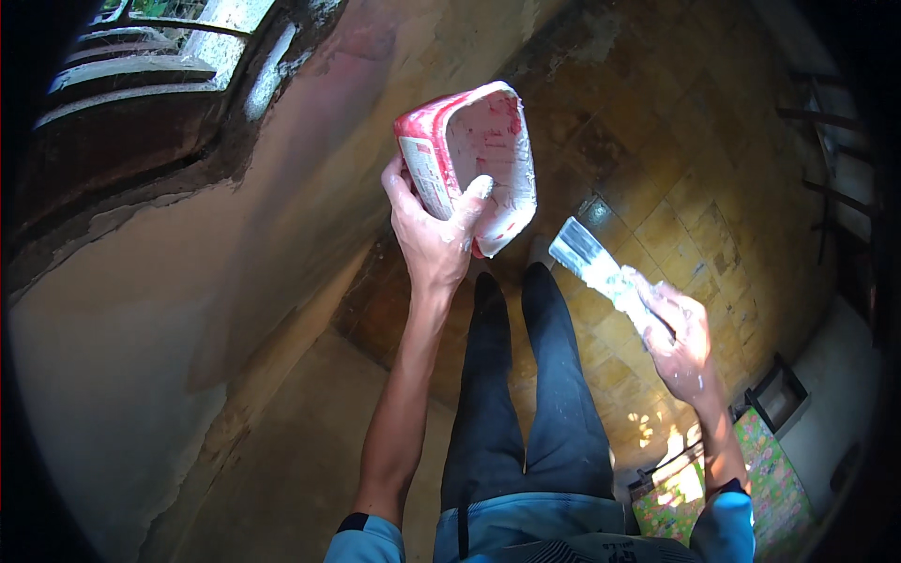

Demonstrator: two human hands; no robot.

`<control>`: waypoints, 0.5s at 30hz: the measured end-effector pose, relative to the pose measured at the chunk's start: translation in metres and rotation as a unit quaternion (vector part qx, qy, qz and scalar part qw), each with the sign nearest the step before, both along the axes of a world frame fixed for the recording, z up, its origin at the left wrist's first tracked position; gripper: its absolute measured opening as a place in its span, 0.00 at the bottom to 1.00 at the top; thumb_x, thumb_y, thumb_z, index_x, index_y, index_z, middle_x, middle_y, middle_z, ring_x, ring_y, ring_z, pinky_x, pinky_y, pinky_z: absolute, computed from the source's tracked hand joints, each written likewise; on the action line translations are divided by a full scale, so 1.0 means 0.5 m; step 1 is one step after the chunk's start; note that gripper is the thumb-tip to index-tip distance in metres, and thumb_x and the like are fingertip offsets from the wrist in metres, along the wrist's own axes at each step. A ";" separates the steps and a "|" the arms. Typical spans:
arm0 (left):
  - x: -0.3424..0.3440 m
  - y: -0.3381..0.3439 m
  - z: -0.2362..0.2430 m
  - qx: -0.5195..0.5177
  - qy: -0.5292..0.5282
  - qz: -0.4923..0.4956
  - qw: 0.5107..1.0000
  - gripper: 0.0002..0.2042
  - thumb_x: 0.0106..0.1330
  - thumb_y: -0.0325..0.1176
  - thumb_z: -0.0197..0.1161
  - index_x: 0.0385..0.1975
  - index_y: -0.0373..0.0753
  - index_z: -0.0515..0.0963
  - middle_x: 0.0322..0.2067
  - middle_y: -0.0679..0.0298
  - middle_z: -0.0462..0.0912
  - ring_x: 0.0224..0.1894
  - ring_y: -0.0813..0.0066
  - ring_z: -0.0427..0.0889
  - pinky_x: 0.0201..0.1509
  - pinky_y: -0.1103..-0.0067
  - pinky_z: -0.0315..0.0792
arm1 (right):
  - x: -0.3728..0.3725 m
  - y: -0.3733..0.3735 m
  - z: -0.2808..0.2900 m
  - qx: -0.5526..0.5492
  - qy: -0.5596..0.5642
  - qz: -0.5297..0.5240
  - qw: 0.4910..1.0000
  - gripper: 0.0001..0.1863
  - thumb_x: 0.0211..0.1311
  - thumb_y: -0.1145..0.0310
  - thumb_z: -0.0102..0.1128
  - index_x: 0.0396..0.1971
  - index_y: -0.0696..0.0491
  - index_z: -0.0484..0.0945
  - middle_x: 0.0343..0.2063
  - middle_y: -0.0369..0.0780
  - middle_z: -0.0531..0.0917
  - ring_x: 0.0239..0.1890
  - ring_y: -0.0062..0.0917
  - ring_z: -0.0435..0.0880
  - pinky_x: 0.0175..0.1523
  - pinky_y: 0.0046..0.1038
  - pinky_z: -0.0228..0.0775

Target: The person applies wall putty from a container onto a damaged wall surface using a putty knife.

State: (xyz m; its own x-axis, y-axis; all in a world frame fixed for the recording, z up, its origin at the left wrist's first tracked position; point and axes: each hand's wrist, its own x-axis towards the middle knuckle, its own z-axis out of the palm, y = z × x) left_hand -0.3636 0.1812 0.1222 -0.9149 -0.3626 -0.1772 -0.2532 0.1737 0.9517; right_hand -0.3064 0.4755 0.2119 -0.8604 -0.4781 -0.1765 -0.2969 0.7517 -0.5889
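A red and white plastic tub (502, 141), its inside smeared with white paste, is tilted in my left hand (432, 235), with my thumb over the rim and the other fingers around the side. My right hand (680, 342) grips a flat putty knife (587, 253) coated in white paste, its blade angled up toward the tub but apart from it. Both hands have white smears on them.
A patched wall (113, 338) runs along the left, below a dark-framed window (141, 122). Yellow floor tiles (638, 169) lie under me. At the lower right are a floral-patterned board or mat (770, 469) and a dark frame (774, 399); dark bars show at the right edge.
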 end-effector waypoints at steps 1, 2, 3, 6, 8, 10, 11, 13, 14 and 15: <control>0.000 0.000 0.007 0.000 -0.002 -0.005 1.000 0.42 0.55 0.43 0.74 0.64 0.30 0.58 0.53 0.47 0.73 0.55 0.60 0.76 0.59 0.67 0.70 | -0.043 -0.041 0.043 -0.050 -0.091 -0.064 0.993 0.19 0.58 0.75 0.61 0.51 0.60 0.79 0.42 0.44 0.82 0.42 0.35 0.82 0.45 0.33 0.75; 0.004 -0.003 0.011 -0.004 -0.005 -0.005 1.000 0.42 0.55 0.43 0.74 0.64 0.30 0.58 0.53 0.47 0.73 0.55 0.60 0.76 0.59 0.67 0.70 | -0.066 -0.063 0.062 -0.054 -0.094 -0.064 0.992 0.19 0.58 0.75 0.61 0.51 0.60 0.79 0.42 0.44 0.82 0.42 0.35 0.82 0.45 0.33 0.75; 0.001 0.000 0.018 -0.026 -0.002 -0.025 0.999 0.43 0.52 0.43 0.75 0.64 0.30 0.58 0.54 0.47 0.73 0.55 0.60 0.76 0.60 0.66 0.70 | -0.088 -0.078 0.088 -0.002 -0.106 -0.028 0.994 0.20 0.57 0.75 0.62 0.52 0.58 0.79 0.41 0.44 0.81 0.44 0.35 0.81 0.46 0.33 0.75; -0.002 0.004 0.031 -0.038 -0.014 -0.042 0.998 0.48 0.45 0.45 0.79 0.64 0.32 0.59 0.55 0.48 0.74 0.56 0.59 0.76 0.61 0.66 0.70 | -0.117 -0.122 0.103 0.070 -0.110 0.053 0.990 0.19 0.56 0.73 0.61 0.49 0.58 0.78 0.36 0.45 0.79 0.44 0.36 0.79 0.46 0.35 0.72; -0.002 0.002 0.042 -0.090 -0.033 -0.078 0.992 0.50 0.42 0.47 0.79 0.64 0.32 0.60 0.55 0.48 0.75 0.56 0.59 0.76 0.61 0.66 0.70 | -0.123 -0.141 0.099 0.092 -0.102 0.100 0.986 0.17 0.55 0.72 0.60 0.46 0.59 0.78 0.33 0.46 0.78 0.43 0.37 0.79 0.44 0.36 0.71; -0.004 0.024 0.019 -0.154 0.007 -0.103 0.983 0.54 0.38 0.55 0.81 0.63 0.33 0.60 0.52 0.45 0.76 0.52 0.49 0.80 0.56 0.63 0.74 | -0.124 -0.147 0.098 0.024 -0.041 0.175 0.983 0.13 0.58 0.75 0.58 0.43 0.64 0.76 0.31 0.45 0.76 0.33 0.36 0.79 0.37 0.37 0.73; -0.005 0.031 0.020 -0.175 0.004 -0.116 0.978 0.53 0.38 0.56 0.80 0.63 0.33 0.60 0.51 0.46 0.76 0.52 0.49 0.80 0.54 0.62 0.75 | -0.114 -0.173 0.095 0.088 -0.023 0.199 0.976 0.13 0.57 0.75 0.55 0.41 0.65 0.75 0.30 0.47 0.77 0.28 0.37 0.79 0.33 0.35 0.72; -0.006 0.043 0.021 -0.234 0.007 -0.143 0.962 0.52 0.40 0.58 0.79 0.61 0.33 0.61 0.48 0.49 0.76 0.48 0.48 0.80 0.49 0.61 0.76 | -0.098 -0.212 0.070 0.112 -0.034 0.210 0.971 0.13 0.56 0.75 0.55 0.41 0.65 0.75 0.30 0.47 0.77 0.28 0.37 0.79 0.32 0.35 0.72; -0.004 0.046 0.015 -0.259 0.004 -0.151 0.954 0.51 0.41 0.59 0.78 0.61 0.34 0.61 0.46 0.49 0.75 0.46 0.49 0.81 0.47 0.61 0.76 | -0.094 -0.224 0.062 0.135 -0.045 0.221 0.965 0.14 0.55 0.76 0.55 0.41 0.65 0.76 0.30 0.48 0.77 0.28 0.38 0.79 0.31 0.36 0.71; -0.002 0.047 0.008 -0.255 -0.002 -0.154 0.955 0.51 0.41 0.59 0.78 0.61 0.34 0.62 0.46 0.49 0.75 0.46 0.49 0.80 0.47 0.61 0.76 | -0.099 -0.219 0.062 0.071 -0.070 0.224 0.969 0.13 0.54 0.76 0.55 0.39 0.65 0.77 0.29 0.48 0.77 0.29 0.39 0.79 0.31 0.37 0.71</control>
